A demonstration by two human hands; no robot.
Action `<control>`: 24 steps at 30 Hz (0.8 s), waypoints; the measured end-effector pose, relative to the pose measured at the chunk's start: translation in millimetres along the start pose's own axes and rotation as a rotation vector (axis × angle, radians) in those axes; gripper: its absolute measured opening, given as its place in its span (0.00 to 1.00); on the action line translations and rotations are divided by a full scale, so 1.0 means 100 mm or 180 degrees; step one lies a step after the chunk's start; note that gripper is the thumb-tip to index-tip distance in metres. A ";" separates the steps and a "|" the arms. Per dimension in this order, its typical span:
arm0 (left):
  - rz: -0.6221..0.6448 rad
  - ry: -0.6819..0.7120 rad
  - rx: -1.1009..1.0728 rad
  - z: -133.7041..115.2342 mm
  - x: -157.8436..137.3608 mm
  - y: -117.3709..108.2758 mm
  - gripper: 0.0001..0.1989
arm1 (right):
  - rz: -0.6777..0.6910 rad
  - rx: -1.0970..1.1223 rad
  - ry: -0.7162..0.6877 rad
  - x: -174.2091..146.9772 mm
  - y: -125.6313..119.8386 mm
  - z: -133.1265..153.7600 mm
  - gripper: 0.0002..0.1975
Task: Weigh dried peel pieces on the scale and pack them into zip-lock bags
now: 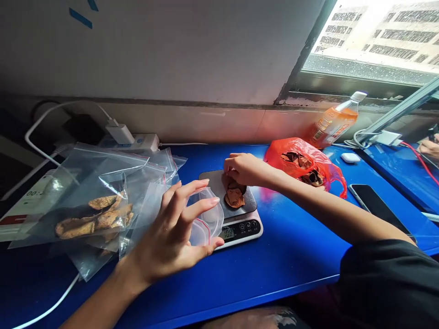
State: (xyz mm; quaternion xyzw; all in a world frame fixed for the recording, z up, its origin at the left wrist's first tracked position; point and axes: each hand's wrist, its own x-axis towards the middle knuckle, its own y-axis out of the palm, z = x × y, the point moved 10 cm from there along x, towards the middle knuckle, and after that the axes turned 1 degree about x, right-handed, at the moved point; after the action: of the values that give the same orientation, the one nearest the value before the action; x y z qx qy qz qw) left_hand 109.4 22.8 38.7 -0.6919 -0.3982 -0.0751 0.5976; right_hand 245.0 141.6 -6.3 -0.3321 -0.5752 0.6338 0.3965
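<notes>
My left hand (181,224) holds a small clear zip bag (207,217), its mouth spread wide between thumb and fingers. Beside it stands a kitchen scale (253,227), whose display seems to read 10.8. Dried reddish-brown peel pieces (235,197) lie on the scale's metal plate. Over these pieces, my right hand (240,168) bends down with its fingers closed at the pile. The fingertips are partly hidden, but they appear to grip a piece of dried peel.
Larger zip bags (103,169) with tan dried pieces are heaped at left. Behind my right forearm sits a red plastic bag (288,148) of dried peel. A drink bottle (332,121), earbud case (350,158), phone (377,210) and power strip (146,141) stand around. Another person's hand (430,147) shows far right.
</notes>
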 end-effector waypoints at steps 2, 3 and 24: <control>-0.0022 0.0001 -0.0009 0.00 0.00 -0.01 0.32 | -0.0021 0.0191 -0.0025 0.03 0.03 -0.06 0.13; -0.0032 -0.0001 -0.0005 0.00 0.00 -0.02 0.32 | -0.0048 0.0316 -0.0011 0.04 0.02 -0.09 0.14; -0.0095 0.0013 0.0039 0.06 0.01 0.00 0.32 | -0.0994 0.1778 0.1173 -0.79 -0.28 -0.22 0.23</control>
State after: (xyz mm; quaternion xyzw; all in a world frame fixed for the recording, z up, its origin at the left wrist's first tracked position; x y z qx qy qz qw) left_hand 107.8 28.1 37.7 -0.6820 -0.4077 -0.0830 0.6015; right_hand 303.9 83.0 15.8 -0.2278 -0.3427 0.6278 0.6607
